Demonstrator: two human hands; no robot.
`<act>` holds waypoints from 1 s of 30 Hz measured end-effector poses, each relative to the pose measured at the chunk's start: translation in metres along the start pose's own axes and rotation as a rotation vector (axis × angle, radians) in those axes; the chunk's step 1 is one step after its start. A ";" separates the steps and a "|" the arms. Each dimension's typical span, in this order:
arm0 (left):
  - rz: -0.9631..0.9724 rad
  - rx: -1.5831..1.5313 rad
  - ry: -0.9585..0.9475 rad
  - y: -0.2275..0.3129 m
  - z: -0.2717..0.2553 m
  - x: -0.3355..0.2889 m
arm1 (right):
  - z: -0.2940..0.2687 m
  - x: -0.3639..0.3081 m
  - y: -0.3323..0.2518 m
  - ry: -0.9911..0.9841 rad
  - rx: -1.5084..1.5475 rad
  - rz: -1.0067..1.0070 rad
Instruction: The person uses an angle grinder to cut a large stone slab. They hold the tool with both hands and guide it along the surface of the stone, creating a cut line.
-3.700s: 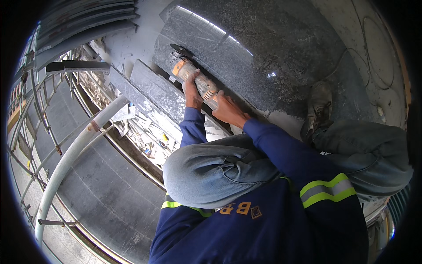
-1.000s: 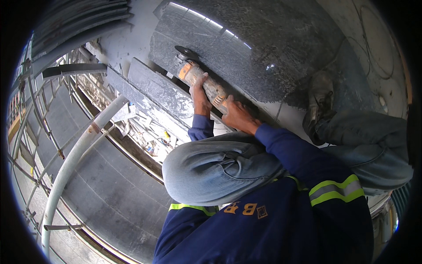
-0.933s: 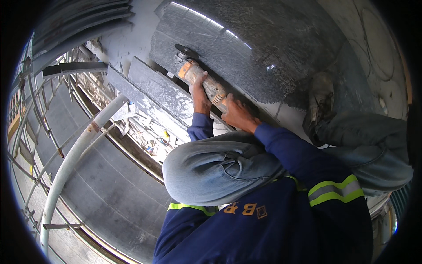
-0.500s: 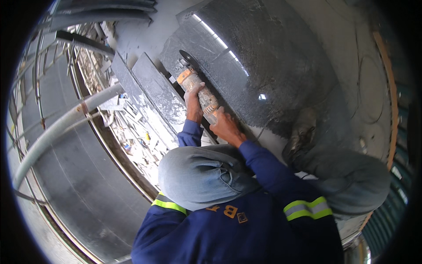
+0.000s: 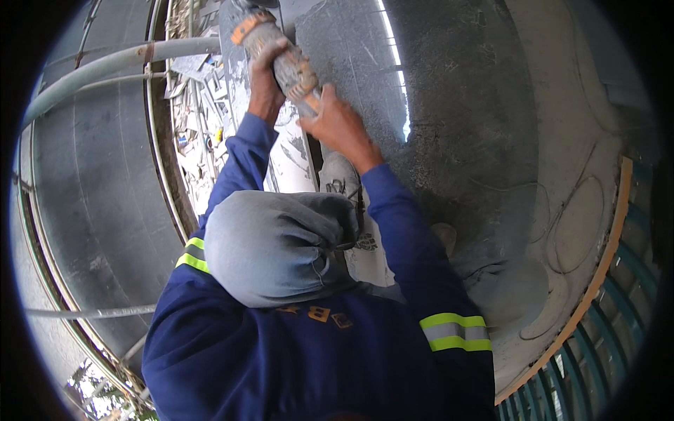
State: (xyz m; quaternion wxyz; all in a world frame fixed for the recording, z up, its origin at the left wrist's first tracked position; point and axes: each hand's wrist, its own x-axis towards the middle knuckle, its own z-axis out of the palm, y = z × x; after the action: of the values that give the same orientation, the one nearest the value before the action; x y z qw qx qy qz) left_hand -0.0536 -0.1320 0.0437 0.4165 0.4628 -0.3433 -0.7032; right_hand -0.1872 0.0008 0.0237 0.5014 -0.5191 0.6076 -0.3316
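Note:
Both of my hands hold a dusty orange-and-grey angle grinder (image 5: 286,67) at the upper left of centre. My left hand (image 5: 267,88) wraps round the middle of its body. Closed on the rear end, nearer to me, is my right hand (image 5: 340,126). The grinder's head points away from me, near the top edge of the picture, and I cannot make out its disc. Under and to the right of the tool lies a large, dark, glossy stone slab (image 5: 449,126). A pale, dust-covered strip (image 5: 289,151) is just left of the slab's edge.
My shoe (image 5: 339,175) stands between my forearms. Metal scaffold pipes (image 5: 161,49) and a heap of broken pieces (image 5: 193,151) are on the left. A thin cable (image 5: 562,217) loops over the pale floor at right, beside an orange-edged border (image 5: 609,259) and green bars (image 5: 611,309).
The view has turned, and the scene sits differently in it. My hands and the grinder appear higher and farther left. My right leg is blurred by motion.

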 end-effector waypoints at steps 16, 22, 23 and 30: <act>-0.078 -0.276 0.150 0.025 0.030 -0.064 | -0.057 -0.026 -0.006 -0.103 -0.103 -0.134; -0.131 -0.247 0.205 0.025 0.016 -0.093 | -0.043 -0.032 -0.002 -0.222 0.029 -0.116; -0.154 -0.234 0.210 0.025 0.016 -0.097 | -0.041 -0.032 0.000 -0.272 0.079 -0.097; -0.060 0.078 0.300 -0.003 0.021 -0.093 | -0.034 -0.044 0.003 -0.273 0.194 0.045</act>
State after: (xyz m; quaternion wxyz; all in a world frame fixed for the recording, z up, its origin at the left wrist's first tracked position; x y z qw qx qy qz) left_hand -0.0527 -0.0448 0.0824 0.4236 0.5883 -0.2903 -0.6246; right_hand -0.2226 0.0395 0.0415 0.6343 -0.4948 0.5105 -0.3036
